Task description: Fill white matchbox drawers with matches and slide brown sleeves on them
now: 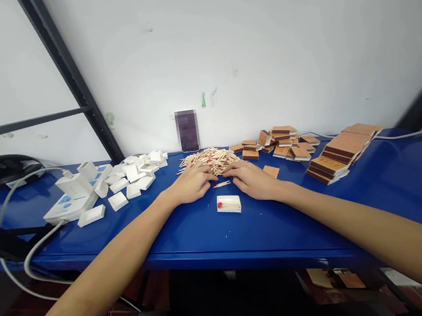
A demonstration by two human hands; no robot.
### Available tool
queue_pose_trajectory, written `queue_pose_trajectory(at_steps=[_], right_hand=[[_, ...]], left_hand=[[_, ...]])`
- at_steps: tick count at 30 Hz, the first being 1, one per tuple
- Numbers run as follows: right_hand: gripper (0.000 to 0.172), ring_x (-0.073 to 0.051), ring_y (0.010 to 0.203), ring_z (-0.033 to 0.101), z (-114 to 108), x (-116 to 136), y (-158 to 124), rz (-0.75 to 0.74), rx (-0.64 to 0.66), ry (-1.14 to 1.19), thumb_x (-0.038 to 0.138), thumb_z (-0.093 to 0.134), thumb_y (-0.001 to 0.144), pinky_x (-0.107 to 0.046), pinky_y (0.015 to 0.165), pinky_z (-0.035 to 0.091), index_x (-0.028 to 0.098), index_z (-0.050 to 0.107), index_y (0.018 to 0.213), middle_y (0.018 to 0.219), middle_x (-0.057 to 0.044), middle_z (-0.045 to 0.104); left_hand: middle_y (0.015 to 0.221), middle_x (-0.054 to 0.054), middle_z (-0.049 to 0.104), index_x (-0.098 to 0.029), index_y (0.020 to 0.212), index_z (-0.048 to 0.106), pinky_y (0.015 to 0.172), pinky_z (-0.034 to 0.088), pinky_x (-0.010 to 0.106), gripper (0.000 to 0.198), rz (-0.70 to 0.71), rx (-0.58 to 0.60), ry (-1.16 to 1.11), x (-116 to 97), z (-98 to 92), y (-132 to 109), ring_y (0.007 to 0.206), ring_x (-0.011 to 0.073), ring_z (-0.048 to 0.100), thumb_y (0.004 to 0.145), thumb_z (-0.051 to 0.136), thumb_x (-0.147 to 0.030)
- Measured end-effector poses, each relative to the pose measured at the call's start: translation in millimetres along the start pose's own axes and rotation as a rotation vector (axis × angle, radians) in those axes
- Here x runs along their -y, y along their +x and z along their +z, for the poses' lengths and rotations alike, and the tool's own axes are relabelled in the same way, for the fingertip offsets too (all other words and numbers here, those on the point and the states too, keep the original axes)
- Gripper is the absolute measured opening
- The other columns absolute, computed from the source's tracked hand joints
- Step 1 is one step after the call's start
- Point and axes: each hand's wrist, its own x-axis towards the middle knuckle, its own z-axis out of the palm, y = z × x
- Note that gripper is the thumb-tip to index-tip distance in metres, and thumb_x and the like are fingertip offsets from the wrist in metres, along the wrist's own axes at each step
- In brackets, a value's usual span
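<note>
A heap of loose red-tipped matches [214, 158] lies at the back middle of the blue table. My left hand [194, 183] rests at its left front edge, fingers apart and their tips touching the matches. Opposite it, my right hand [251, 177] touches the right front edge with its fingers spread. No match shows plainly held in either hand; some fingertips are hidden. A few stray matches [222, 184] lie between the hands. Just in front of them sits a white matchbox tray [230, 210] with several matches inside, red heads to the left.
White matchbox trays [133, 174] are piled at left, beside a power strip [71, 205] with chargers and cables. Brown matchbox sleeves [284, 140] lie right of the heap, with stacked sleeves [344, 151] farther right. A phone [187, 130] leans on the wall.
</note>
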Motion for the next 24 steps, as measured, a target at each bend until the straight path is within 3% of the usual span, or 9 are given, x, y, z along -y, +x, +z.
queue_pose_trajectory(at_steps=[12, 19, 24], right_hand=[[0.030, -0.029, 0.107, 0.056, -8, 6, -1, -0.029, 0.029, -0.098, 0.016, 0.045, 0.092, -0.046, 0.092, 0.041, 0.016, 0.072, 0.107, 0.111, -0.011, 0.069], [0.026, -0.024, 0.093, 0.060, -12, 15, -2, -0.044, 0.005, -0.023, 0.014, 0.047, 0.089, -0.041, 0.087, 0.043, 0.016, 0.073, 0.090, 0.095, -0.010, 0.071], [0.027, -0.024, 0.094, 0.061, -14, 24, -5, -0.043, -0.003, 0.053, 0.014, 0.047, 0.090, -0.039, 0.086, 0.044, 0.018, 0.072, 0.099, 0.096, -0.008, 0.072]], left_hand=[[0.087, 0.007, 0.073, -0.016, 0.088, 0.076, 0.083, 0.049, 0.038, 0.032, 0.041, -0.035, -0.098, -1, -9.7, -1, 0.085, 0.0209, 0.063, 0.081, 0.045, -0.010], [0.086, 0.007, 0.073, -0.014, 0.084, 0.075, 0.084, 0.049, 0.037, 0.032, 0.009, -0.027, -0.124, -7, -9.1, -2, 0.082, 0.0210, 0.065, 0.083, 0.043, -0.012], [0.089, 0.006, 0.074, -0.016, 0.087, 0.075, 0.084, 0.048, 0.035, 0.030, 0.005, -0.054, -0.160, -9, -7.2, -1, 0.085, 0.0202, 0.066, 0.083, 0.045, -0.013]])
